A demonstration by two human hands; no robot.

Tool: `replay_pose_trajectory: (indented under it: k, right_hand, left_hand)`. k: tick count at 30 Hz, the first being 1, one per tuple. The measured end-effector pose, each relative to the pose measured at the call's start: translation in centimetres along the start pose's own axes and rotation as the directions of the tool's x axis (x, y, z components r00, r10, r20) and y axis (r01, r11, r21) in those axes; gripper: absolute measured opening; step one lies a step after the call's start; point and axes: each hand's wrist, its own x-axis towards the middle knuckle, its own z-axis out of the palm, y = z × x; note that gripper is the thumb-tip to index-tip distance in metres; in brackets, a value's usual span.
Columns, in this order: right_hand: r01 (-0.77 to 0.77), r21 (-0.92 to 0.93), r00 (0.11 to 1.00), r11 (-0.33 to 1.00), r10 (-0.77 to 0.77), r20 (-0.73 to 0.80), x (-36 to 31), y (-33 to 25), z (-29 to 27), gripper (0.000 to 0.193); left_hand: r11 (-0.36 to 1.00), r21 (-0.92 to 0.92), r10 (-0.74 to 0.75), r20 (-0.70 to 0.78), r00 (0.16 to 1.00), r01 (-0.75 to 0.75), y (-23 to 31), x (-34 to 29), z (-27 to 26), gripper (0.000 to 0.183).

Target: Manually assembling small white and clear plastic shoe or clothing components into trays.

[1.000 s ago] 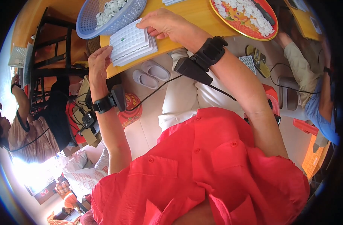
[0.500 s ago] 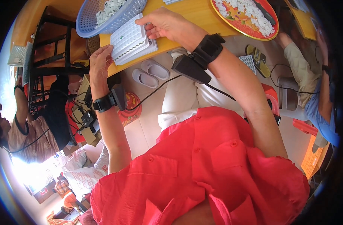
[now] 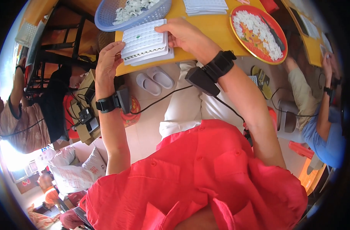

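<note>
A white plastic tray with rows of round pockets [image 3: 144, 38] lies tilted at the table's front edge, over other white trays [image 3: 152, 57]. On its top is a small green spot. My left hand [image 3: 109, 61] is closed on the tray's left edge, thumb and fingers pinching it. At the opposite edge my right hand [image 3: 184, 36] grips the tray, thumb on top and fingers curled at the side. A row of small dark and shiny bits shows along the tray's near edge; I cannot make out what they are.
A blue plastic basket [image 3: 123, 26] of small white pieces stands behind the tray. More white trays [image 3: 205, 7] are stacked farther back. At right, a round red tray [image 3: 255, 48] bears white pieces and a dark long tool [image 3: 273, 33]. Co-workers sit at both sides; slippers [image 3: 154, 82] lie below.
The view has shifted, so the table and everything on it sit lower and farther right. Both hands keep hold of the white tray, which looks slightly turned and flatter.
</note>
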Motion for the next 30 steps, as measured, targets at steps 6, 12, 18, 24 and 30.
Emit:
replay_pose_trajectory:
  k: [6, 12, 18, 24, 30]
  right_hand:
    - [-0.002, 0.163, 0.988, 0.987, -0.023, 0.153, -1.3, -0.3, -0.5, 0.025]
    - [0.025, 0.099, 0.998, 0.995, -0.03, 0.046, -3.6, -1.6, -1.0, 0.024]
    - [0.045, 0.087, 0.999, 0.995, -0.044, -0.01, -5.9, -1.8, -2.2, 0.03]
    - [0.03, 0.234, 0.999, 0.972, -0.024, -0.03, -9.2, -1.9, -3.5, 0.037]
    - [0.072, 0.285, 0.997, 0.956, -0.06, -0.051, -10.3, -1.5, -5.8, 0.036]
  left_hand:
    - [0.976, -0.217, -0.002, 0.05, 0.999, 0.013, 1.1, -2.6, 2.1, 0.023]
    - [0.961, -0.277, 0.046, 0.183, 0.982, 0.007, 1.4, -4.2, 3.6, 0.032]
    - [0.938, -0.347, 0.087, 0.29, 0.953, 0.02, 1.5, -5.2, 6.0, 0.032]
    - [0.935, -0.336, -0.007, 0.311, 0.95, 0.116, 1.2, -5.6, 8.5, 0.035]
    - [0.922, -0.358, -0.013, 0.352, 0.936, 0.148, 1.1, -6.1, 10.8, 0.037]
